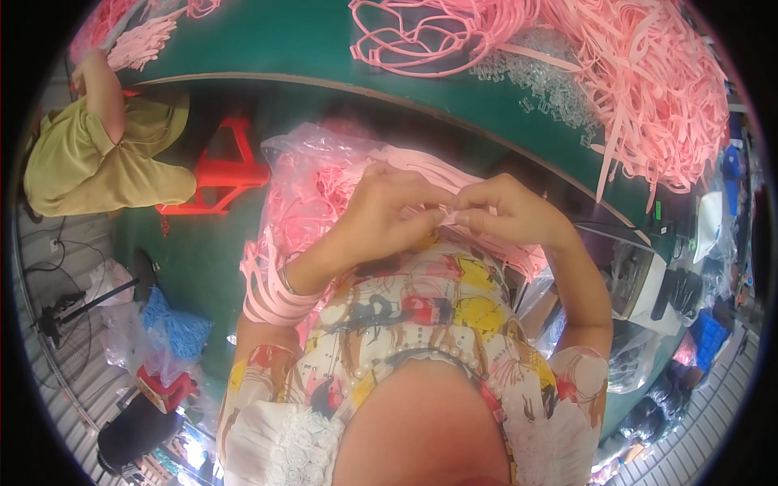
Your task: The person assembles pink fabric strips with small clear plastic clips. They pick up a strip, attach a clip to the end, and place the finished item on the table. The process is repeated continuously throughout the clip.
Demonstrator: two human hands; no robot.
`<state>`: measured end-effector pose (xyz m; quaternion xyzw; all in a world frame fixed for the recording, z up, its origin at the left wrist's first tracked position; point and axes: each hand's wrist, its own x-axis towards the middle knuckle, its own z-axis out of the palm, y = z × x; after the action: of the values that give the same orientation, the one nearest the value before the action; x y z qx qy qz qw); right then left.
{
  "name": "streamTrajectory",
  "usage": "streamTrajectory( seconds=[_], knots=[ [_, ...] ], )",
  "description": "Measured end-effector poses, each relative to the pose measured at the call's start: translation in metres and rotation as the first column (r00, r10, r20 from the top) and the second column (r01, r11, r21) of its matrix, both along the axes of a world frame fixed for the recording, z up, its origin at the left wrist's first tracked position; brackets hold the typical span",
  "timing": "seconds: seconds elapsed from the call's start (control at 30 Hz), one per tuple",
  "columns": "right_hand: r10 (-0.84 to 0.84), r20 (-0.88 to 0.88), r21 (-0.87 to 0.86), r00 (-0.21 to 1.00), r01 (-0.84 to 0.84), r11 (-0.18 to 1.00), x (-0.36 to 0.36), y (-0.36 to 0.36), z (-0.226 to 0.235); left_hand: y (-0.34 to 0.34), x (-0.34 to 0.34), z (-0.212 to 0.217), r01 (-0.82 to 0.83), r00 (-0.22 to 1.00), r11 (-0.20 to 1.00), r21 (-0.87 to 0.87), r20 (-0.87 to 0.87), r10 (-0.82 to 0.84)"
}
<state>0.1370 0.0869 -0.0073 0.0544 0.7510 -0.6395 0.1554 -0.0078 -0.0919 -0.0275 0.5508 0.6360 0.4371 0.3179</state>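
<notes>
In front of my chest, my left hand (pixel 389 209) and my right hand (pixel 515 212) meet fingertip to fingertip, both closed in a pinch. A short bit of pale pink strap (pixel 448 217) shows between them; whether a small clear piece is on it, the fingers hide. Several flat pink straps (pixel 275 296) hang looped over my left forearm. More pink straps (pixel 438 166) stretch just beyond my hands, across my lap. Left of them lies a clear plastic bag (pixel 296 146) with bright pink pieces in it.
On the green table (pixel 267 40) ahead lie a heap of pink straps (pixel 656 89), small clear plastic buckles (pixel 551 81) and pink rubbery frames (pixel 421 40). A red stool (pixel 219 174) and a co-worker in olive clothes (pixel 97 166) are at left. A blue bundle (pixel 174 324) lies lower left.
</notes>
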Motion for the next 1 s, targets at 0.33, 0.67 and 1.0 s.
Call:
streamTrajectory(
  seconds=[0.33,0.67,1.0],
  knots=[
    [-0.234,0.058,-0.146,0.970,0.240,0.960,0.004,-0.010,-0.005,0.004,0.002,0.000,-0.078,0.993,0.978,0.192,-0.074,0.094],
    [-0.273,-0.626,0.349,0.731,0.575,0.740,-0.001,-0.027,-0.030,0.007,0.010,-0.007,-0.195,0.731,0.955,-0.224,0.616,0.294],
    [-0.187,-0.694,0.422,0.695,0.603,0.677,-0.006,-0.031,-0.032,0.006,0.013,-0.009,-0.224,0.684,0.954,-0.201,0.664,0.301]
  ],
)
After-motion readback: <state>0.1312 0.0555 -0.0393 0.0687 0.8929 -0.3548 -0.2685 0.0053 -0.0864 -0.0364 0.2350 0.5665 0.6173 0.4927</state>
